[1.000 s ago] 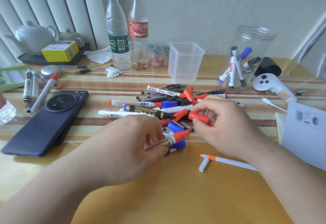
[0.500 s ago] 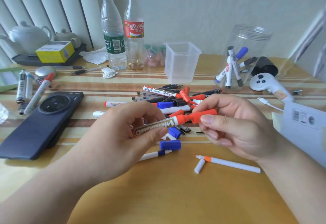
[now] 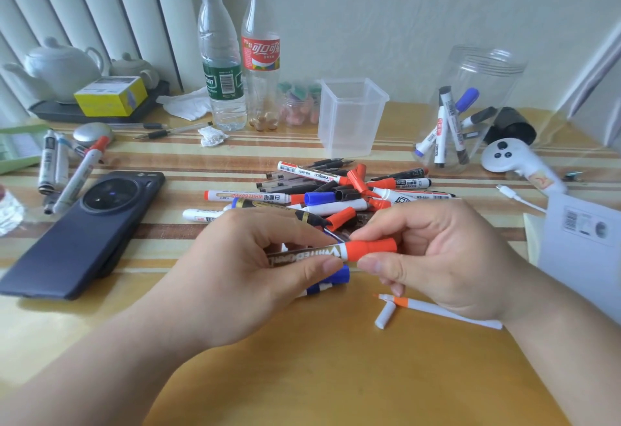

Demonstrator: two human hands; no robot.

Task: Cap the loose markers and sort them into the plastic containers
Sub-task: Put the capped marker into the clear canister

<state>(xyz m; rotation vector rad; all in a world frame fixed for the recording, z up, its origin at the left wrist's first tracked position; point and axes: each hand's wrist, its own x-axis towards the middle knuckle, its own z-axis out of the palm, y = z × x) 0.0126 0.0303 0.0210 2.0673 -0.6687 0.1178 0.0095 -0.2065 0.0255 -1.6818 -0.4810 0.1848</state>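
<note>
Spreading across the striped yellow-and-brown tabletop (image 3: 235, 375) is the bulk of the remaining work: a jumbled heap of loose red, blue and black whiteboard markers and caps (image 3: 339, 190), lying just beyond the person's hands. Behind the heap stand the two plastic containers, a round clear jar (image 3: 477, 106) to the right, already holding several capped markers, and a square translucent tub (image 3: 351, 116) that looks empty.

The left hand (image 3: 255, 274) has thumb and fingers clamped on the barrel of a white whiteboard marker with an orange-red cap (image 3: 336, 252), held in the air above the near edge of the heap. The right hand (image 3: 433, 254) pinches the cap end between thumb and forefinger. The cap appears seated on the barrel (whether it has fully clicked home cannot be told).

The step in hand, by this reading, is finishing the capping. It goes best if both hands push straight toward each other along the barrel, with no twisting or bending, until the cap stops.

The marker's long axis runs nearly level, left to right across the view, rising slightly rightward. Its capped tip points right, toward the jar's side of the table.
</note>
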